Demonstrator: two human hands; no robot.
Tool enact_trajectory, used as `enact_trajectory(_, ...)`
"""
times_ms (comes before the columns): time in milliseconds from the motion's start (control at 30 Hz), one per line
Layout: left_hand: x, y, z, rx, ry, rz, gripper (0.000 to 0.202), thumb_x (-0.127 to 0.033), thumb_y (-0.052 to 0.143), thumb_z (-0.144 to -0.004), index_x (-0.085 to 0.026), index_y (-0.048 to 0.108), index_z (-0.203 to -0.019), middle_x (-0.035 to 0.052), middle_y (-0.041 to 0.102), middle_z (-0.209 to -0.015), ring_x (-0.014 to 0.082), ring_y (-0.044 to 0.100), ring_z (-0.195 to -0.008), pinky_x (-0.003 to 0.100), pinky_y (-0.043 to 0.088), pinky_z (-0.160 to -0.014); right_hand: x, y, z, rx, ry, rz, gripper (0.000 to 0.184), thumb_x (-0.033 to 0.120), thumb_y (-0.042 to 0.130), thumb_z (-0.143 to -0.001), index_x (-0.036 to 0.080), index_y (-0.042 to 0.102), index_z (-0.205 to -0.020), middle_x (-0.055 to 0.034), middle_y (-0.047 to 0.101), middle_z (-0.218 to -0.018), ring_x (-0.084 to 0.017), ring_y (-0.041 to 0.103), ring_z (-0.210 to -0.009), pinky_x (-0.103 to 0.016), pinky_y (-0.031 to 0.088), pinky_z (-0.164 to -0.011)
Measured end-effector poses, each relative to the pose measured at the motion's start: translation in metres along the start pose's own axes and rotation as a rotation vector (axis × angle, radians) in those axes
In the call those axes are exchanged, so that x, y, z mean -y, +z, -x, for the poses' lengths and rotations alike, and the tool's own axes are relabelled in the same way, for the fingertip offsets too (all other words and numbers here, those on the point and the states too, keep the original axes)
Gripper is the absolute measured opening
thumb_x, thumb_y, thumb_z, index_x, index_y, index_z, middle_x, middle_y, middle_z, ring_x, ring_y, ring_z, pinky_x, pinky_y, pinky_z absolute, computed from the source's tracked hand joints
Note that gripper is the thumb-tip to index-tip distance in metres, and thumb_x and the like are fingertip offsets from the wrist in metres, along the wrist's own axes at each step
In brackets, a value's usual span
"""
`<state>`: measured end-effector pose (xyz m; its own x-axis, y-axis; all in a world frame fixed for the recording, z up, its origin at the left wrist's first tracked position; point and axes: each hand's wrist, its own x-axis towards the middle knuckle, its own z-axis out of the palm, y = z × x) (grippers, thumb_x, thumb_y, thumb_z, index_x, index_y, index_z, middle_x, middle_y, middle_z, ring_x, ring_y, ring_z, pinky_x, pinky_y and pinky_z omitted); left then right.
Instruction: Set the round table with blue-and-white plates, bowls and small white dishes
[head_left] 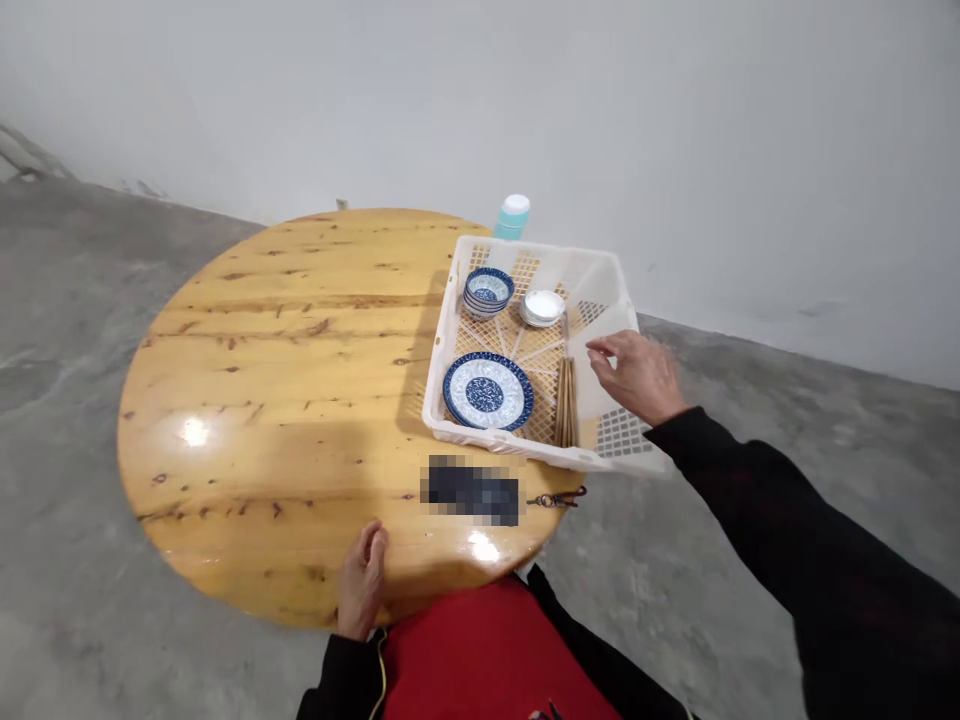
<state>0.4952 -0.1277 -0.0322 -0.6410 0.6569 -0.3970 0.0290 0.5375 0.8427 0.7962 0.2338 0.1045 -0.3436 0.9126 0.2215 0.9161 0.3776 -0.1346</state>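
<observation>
A white lattice basket [600, 275] sits on the right side of a round wooden table [285, 380]. Inside it lie a stack of blue-patterned plates [487, 391], a stack of blue-patterned bowls [488, 290], small white dishes [542, 307] and a bundle of wooden chopsticks [565, 402]. My right hand [637, 374] hovers inside the basket at its right side, fingers loosely curled and pointing left above the chopsticks, holding nothing I can see. My left hand [361, 580] rests flat on the table's near edge, fingers together, empty.
A dark blurred object [470, 489] lies on the table near me, with a small metal clip or key ring [555, 498] beside it. A teal bottle with a white cap [512, 216] stands behind the basket. Grey concrete floor and a white wall surround the table.
</observation>
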Motion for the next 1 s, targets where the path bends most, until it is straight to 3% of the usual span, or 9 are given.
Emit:
enact_trajectory(233, 0.014, 0.005, -0.008, -0.143, -0.188, 0.057, 0.077, -0.082, 0.058, -0.068, -0.014, 0.073, -0.102, 0.0102, 0.077, -0.083, 0.0259, 0.073, -0.076, 0.041, 0.060, -0.078, -0.022, 0.084, -0.098, 0.044, 0.076, 0.075, 0.038, 0.029, 0.047, -0.094, 0.014, 0.078, -0.110, -0.0194, 0.070, -0.105, -0.034, 0.062, -0.101, -0.040, 0.046, -0.080)
enact_trajectory(467, 0.013, 0.014, -0.010, -0.342, -0.286, 0.084, 0.081, -0.088, 0.058, -0.063, -0.015, 0.074, -0.095, 0.0028, 0.066, -0.063, 0.0202, 0.063, -0.057, 0.032, 0.053, -0.053, -0.036, 0.145, -0.147, 0.067, 0.073, 0.104, 0.042, 0.028, 0.049, -0.092, 0.007, 0.076, -0.118, -0.0247, 0.068, -0.111, -0.038, 0.057, -0.103, -0.046, 0.041, -0.090)
enact_trajectory(667, 0.014, 0.022, -0.008, -0.429, -0.304, 0.029, 0.071, -0.082, 0.056, -0.069, -0.018, 0.073, -0.094, 0.0004, 0.065, -0.063, 0.0184, 0.061, -0.057, 0.032, 0.054, -0.056, -0.037, 0.167, -0.159, 0.088, 0.034, 0.149, 0.043, 0.032, 0.048, -0.095, 0.009, 0.075, -0.119, -0.0238, 0.067, -0.115, -0.038, 0.053, -0.108, -0.047, 0.037, -0.091)
enact_trajectory(1000, 0.021, 0.030, -0.007, -0.492, -0.330, -0.071, 0.061, -0.073, 0.047, -0.078, -0.020, 0.071, -0.095, 0.0000, 0.063, -0.065, 0.0197, 0.061, -0.061, 0.035, 0.054, -0.063, -0.034, 0.169, -0.164, 0.181, -0.073, 0.314, 0.040, 0.029, 0.044, -0.098, 0.010, 0.076, -0.112, -0.0213, 0.071, -0.112, -0.033, 0.059, -0.104, -0.041, 0.036, -0.086)
